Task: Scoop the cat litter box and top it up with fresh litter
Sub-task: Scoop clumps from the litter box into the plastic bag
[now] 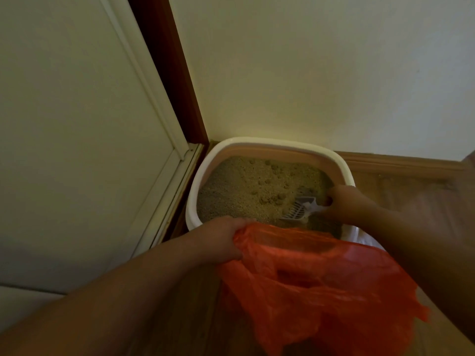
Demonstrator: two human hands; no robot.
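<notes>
A white litter box [195, 181] filled with tan litter [257, 191] sits in the room's corner at centre frame. The right hand [344, 201] grips a pale slotted scoop [299, 210] resting in the litter at the box's right side. At lower centre, the left hand [218, 240] clutches the edge of an orange plastic bag [321, 283].

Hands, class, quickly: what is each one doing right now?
Left hand: closed, gripping the rim of the orange plastic bag.
Right hand: closed, holding the handle of the grey litter scoop in the litter.
</notes>
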